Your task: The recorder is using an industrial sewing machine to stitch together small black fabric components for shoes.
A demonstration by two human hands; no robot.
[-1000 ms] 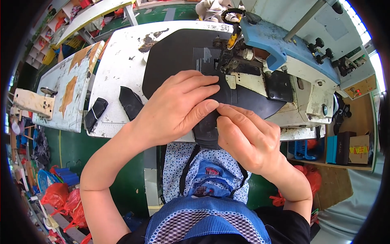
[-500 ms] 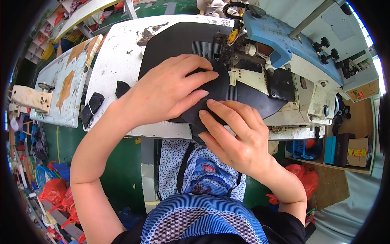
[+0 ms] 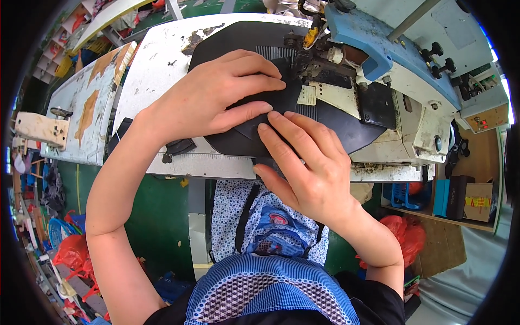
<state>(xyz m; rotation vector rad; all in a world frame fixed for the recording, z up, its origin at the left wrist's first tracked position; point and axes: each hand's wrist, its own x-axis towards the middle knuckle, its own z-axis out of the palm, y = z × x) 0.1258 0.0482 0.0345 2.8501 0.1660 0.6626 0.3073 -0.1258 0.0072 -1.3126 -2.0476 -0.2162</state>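
Observation:
A dark, flexible black piece (image 3: 291, 96) lies under the needle area of a sewing machine (image 3: 319, 70), its far edge close to the presser parts. My left hand (image 3: 227, 92) rests over its left side, fingers reaching toward the needle, thumb apart from the forefinger. Lower and to the right, my right hand (image 3: 314, 162) lays its outstretched fingertips on the near part, thumb spread away. The fingertips of both hands almost meet. Beneath the piece is a broad smooth black plate (image 3: 216, 49). My left hand hides part of the piece, and its full outline cannot be made out.
The white machine table (image 3: 149, 70) has chipped paint. Small black pieces (image 3: 181, 146) lie by my left forearm. A blue machine arm (image 3: 357, 40) rises at the right. A second worn table (image 3: 86, 108) stands left; red bags (image 3: 398, 241) sit below right.
Both hands have shifted away from me, the right one also slightly left, with the black piece under them. My right thumb has spread from its fingers. My left forearm has moved left.

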